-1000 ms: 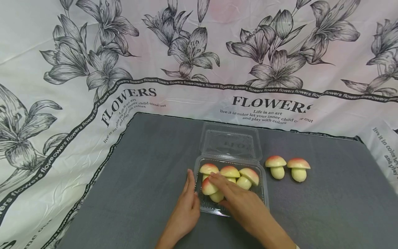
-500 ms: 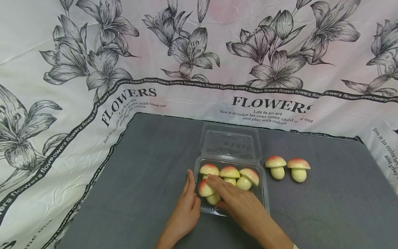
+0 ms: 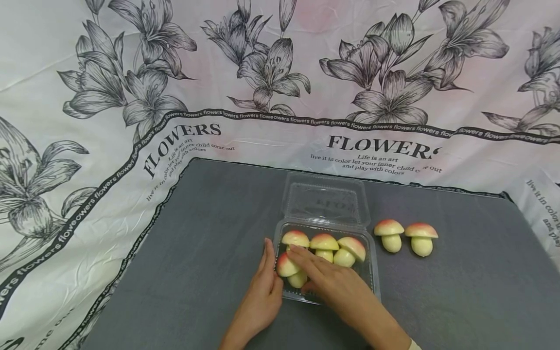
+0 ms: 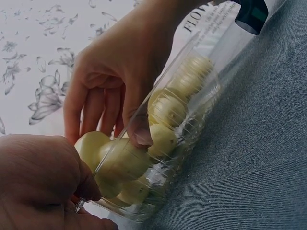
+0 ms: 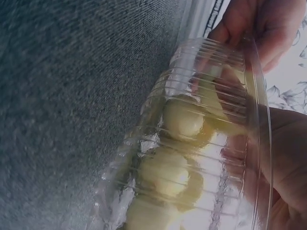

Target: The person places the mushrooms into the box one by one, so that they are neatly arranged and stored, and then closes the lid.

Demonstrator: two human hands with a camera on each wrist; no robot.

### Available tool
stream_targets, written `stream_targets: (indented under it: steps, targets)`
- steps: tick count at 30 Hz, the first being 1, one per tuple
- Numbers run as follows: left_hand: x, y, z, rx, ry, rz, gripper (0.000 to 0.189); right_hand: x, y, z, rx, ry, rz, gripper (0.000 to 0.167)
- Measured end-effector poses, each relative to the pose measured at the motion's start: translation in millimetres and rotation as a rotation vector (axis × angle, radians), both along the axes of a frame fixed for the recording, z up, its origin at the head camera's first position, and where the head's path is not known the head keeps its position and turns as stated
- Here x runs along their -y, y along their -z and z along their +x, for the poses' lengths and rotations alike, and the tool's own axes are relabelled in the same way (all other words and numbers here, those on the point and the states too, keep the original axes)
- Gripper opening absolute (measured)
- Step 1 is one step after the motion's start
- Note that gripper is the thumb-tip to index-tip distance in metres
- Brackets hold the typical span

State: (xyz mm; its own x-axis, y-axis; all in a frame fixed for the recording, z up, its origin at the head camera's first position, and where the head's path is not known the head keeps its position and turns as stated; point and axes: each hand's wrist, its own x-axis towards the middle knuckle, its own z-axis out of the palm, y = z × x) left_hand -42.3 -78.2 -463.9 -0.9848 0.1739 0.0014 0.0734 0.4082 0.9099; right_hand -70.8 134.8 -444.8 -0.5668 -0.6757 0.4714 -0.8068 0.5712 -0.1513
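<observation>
A clear plastic clamshell box (image 3: 373, 265) lies open on the table, lid at the back. My left hand (image 3: 261, 294) is at its left side; the left wrist view shows thumb and fingers pinching the box's rim (image 4: 80, 204). My right hand (image 3: 341, 289) reaches in over the front and holds a mushroom-shaped piece (image 3: 286, 266), pale yellow with a red-tinged cap, at the front left. Behind it in the box stand a left piece (image 3: 295, 237), a middle piece (image 3: 324, 241) and a tilted right piece (image 3: 352, 248). The right hand hides part of the box's front.
Two more mushroom-shaped pieces stand right of the box: a nearer one (image 3: 389, 236) and a farther one (image 3: 421, 239). The transparent lid (image 3: 325, 200) leans back flat behind the box. A flower-printed cloth (image 3: 271, 141) borders the grey table (image 3: 197, 233).
The right hand has shifted the held mushroom-shaped piece left and slightly toward the front, close to the box's left wall. The left hand has stayed in place.
</observation>
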Motion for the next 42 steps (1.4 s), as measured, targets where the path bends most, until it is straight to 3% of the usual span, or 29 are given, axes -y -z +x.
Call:
stream_targets:
  steps: [12,24,32,42]
  targets:
    - [1.5,0.8,-2.2,0.066,0.004,0.011,0.077,-2.8,0.9,1.7,-0.007,-0.056,-0.015,0.097]
    - [1.1,0.9,-2.0,0.072,0.001,0.024,0.078,-6.4,1.3,0.1,0.003,-0.078,0.031,0.093]
    - [1.1,0.7,-1.8,0.079,0.011,0.015,0.079,-8.0,1.8,2.0,0.023,-0.055,0.078,0.076]
    - [0.9,1.8,-2.1,0.075,0.003,0.023,0.080,-8.1,2.5,1.5,-0.009,-0.065,0.074,0.077]
